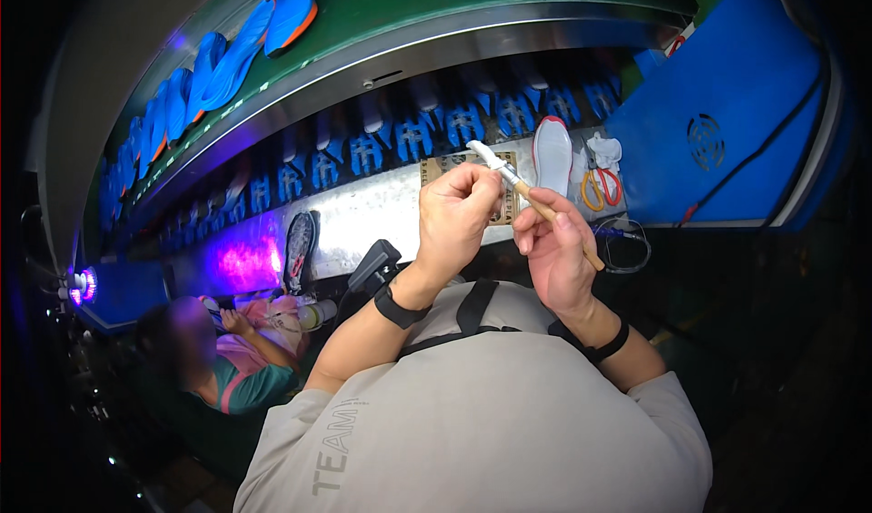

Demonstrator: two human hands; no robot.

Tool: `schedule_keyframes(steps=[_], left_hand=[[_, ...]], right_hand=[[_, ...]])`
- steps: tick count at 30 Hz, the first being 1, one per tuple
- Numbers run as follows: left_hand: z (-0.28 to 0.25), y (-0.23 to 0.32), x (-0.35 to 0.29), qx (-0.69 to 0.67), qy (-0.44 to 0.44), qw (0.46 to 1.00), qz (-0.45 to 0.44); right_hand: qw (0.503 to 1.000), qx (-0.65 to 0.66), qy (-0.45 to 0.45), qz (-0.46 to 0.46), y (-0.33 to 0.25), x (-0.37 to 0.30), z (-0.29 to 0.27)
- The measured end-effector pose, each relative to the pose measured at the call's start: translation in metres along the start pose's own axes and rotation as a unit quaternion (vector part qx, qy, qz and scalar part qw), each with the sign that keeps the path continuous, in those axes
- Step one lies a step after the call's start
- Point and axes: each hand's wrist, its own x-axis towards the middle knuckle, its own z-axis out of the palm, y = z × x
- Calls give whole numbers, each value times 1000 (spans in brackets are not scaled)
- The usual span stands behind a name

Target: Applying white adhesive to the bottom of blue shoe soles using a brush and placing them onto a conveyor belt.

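Observation:
My right hand (565, 254) is closed round a brush (542, 206) with a pale wooden handle, a metal ferrule and a white tip. The brush slants up to the left, its tip above the metal bench. Close beside the ferrule, my left hand (454, 221) is closed with thumb and fingers pinched together; what they hold, if anything, is hidden. Behind the brush lies brown printed cardboard (438, 169). To its right is a white shoe sole (551, 157) with a red rim. Scissors (594, 192) with orange and red handles lie beside it, near crumpled white material (606, 152).
Blue soles (238, 66) line a green conveyor (391, 9) behind a metal rail. Below it runs a row of blue shoe-shaped pieces (367, 152). A dark sole (300, 245) lies left on the bench (359, 218). A co-worker (259, 377) sits left; a blue machine panel (718, 104) stands right.

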Motion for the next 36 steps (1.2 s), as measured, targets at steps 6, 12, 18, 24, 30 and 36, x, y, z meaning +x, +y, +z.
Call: schedule_keyframes(steps=[6,12,18,24,30,36], left_hand=[[4,0,3,213,45,963,160],[5,-1,2,368,55,850,373],[3,-3,5,377,42,846,374],[-30,4,3,231,27,944,233],[-49,34,16,174,28,972,154],[-50,28,16,166,36,976,134]], right_hand=[[998,25,47,17,3,0,7],[993,89,63,37,5,-3,6],[976,184,78,87,2,4,11],[964,234,70,104,1,8,8],[972,207,52,103,4,7,8],[972,203,45,106,6,9,9]])
